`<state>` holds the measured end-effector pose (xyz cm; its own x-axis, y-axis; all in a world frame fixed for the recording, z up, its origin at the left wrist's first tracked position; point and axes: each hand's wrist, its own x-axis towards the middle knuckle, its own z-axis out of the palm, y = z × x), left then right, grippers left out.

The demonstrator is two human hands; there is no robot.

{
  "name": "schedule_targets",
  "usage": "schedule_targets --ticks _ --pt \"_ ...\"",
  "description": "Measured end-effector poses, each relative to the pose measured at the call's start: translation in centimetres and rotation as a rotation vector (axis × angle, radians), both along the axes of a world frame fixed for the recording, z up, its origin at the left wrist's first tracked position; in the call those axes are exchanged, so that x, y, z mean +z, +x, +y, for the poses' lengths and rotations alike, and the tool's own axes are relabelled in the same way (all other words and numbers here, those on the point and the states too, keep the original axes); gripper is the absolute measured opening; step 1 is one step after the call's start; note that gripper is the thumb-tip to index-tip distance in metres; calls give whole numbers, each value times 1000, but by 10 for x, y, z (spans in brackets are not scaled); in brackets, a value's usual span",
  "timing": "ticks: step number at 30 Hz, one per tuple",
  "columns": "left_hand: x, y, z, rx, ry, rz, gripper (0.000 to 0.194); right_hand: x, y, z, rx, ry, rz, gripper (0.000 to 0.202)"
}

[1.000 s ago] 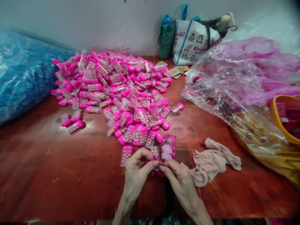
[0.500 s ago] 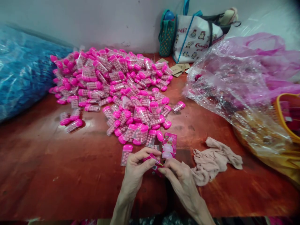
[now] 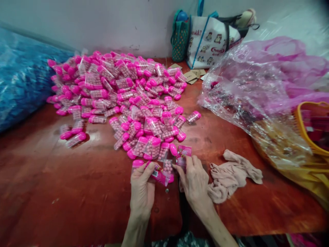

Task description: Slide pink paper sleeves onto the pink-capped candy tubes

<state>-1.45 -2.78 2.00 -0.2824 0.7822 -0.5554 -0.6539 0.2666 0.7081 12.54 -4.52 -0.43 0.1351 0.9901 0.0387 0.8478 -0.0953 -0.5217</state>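
Between the thumb and fingers of my left hand [image 3: 143,181] is a small pink printed sleeve [image 3: 159,175]. My right hand [image 3: 194,176] is over a pink printed packet [image 3: 184,151] lying on the table, its fingers bent down onto the packet's lower part; the contact is partly hidden. Between my hands a clear bottle of pink beads [image 3: 168,167] lies with its pink cap toward me. Another pink-capped bottle [image 3: 137,163] is partly hidden behind my left hand. Beyond them spreads a large pile of such bottles [image 3: 123,82].
A crumpled beige cloth [image 3: 231,176] lies right of my right hand. Blue plastic-wrapped goods [image 3: 23,75] stand at the left. Clear and pink plastic bags [image 3: 257,79] and a yellow basket [image 3: 299,120] fill the right. A white tote bag [image 3: 205,44] stands by the wall.
My hands have moved apart. The left one keeps the pink sleeve, now turned to show its printed side, while the right one has let go and moved over the packet. The view has shifted slightly.
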Motion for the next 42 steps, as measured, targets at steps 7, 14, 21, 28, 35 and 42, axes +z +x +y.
schedule_targets --ticks 7,14,21,28,35,42 --pt "-1 -9 4 96 28 6 21 -2 0 -5 13 0 50 14" --pt "-4 -16 6 85 39 10 18 4 -23 -1 301 -40 40 31" --pt "-5 -20 7 109 34 -29 16 -5 -16 -18 462 10 -219 52" --pt "-2 -26 11 131 68 -97 12 -28 -21 -23 423 169 -139 26" --pt "8 -27 19 212 84 -122 6 14 -11 -19 131 -190 639 24" --pt "10 -11 22 163 130 -46 10 44 -21 -19 117 -211 935 30"
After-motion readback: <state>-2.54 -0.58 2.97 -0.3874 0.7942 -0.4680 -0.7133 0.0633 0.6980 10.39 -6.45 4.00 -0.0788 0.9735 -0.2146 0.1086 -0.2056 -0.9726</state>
